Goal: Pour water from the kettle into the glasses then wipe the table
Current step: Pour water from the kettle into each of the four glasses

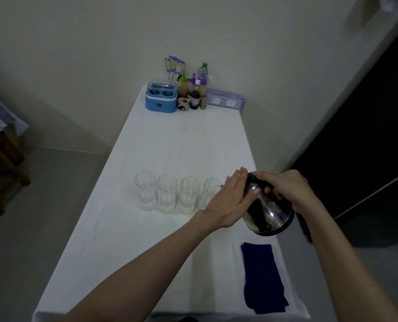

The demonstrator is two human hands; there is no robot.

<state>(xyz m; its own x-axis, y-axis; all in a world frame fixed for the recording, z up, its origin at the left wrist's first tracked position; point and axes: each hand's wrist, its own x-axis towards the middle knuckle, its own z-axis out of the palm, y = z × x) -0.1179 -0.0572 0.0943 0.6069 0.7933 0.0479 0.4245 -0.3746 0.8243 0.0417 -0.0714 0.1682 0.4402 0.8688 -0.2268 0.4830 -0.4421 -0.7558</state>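
Observation:
A shiny steel kettle (268, 211) with a black handle is tilted to the left over the right end of a row of several clear glasses (166, 194). My right hand (286, 189) grips the kettle's black handle. My left hand (230, 201) lies flat with straight fingers against the kettle's lid and side, partly hiding the rightmost glass (210, 190). The three glasses to the left hold some water. A dark blue cloth (262, 277) lies on the white table (170, 147) near its front right corner.
At the table's far end stand a blue container (161, 98), a bundle of blue-tipped sticks (175, 67), several small bottles (194, 91) and a flat plastic box (224, 99). A wall runs behind; a wooden stool (0, 163) stands at left.

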